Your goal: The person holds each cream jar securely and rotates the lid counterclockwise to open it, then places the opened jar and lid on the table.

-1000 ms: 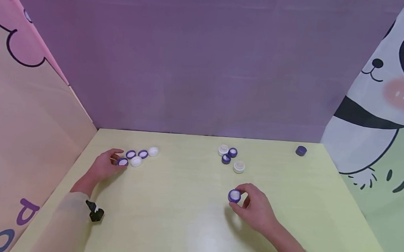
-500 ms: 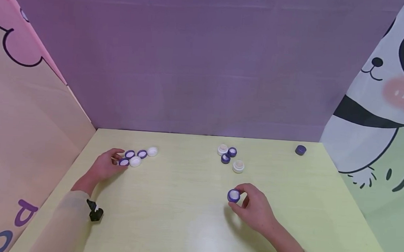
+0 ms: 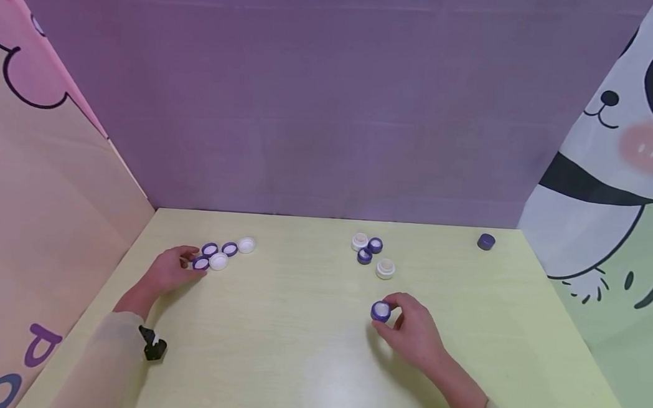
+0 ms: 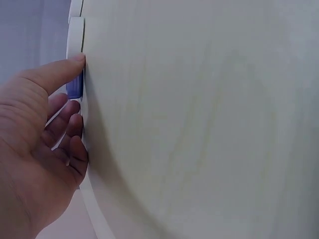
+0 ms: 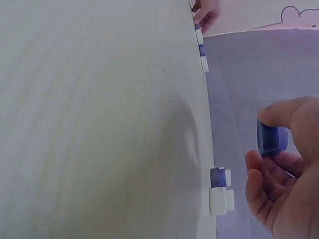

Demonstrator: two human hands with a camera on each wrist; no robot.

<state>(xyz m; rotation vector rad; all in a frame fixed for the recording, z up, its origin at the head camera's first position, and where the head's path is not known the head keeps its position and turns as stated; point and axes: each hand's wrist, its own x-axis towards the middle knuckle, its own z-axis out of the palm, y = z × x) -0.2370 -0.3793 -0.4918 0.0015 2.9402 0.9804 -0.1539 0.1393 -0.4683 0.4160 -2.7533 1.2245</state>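
At the left of the table, my left hand (image 3: 172, 267) holds a small round purple lid (image 3: 201, 263) with a pale inside, thumb and fingers at its sides. In the left wrist view the thumb (image 4: 65, 72) presses the lid's edge. Beside it lie a white lid (image 3: 219, 262), two more purple lids (image 3: 209, 250) and another white lid (image 3: 246, 245). My right hand (image 3: 415, 331) pinches a small purple jar (image 3: 380, 311), pale face up, above the table; the right wrist view shows its dark blue-purple side (image 5: 269, 138).
Near the back middle stand a white jar (image 3: 360, 241) and two purple jars (image 3: 364, 255) close together, with another white jar (image 3: 385, 269) just in front. A purple round piece (image 3: 486, 241) sits at the back right. A purple wall (image 3: 332, 104) rises behind the table (image 3: 272, 350).
The left hand has slid its purple lid slightly right, up against the white lid. My right hand has moved a little away from me with the jar.
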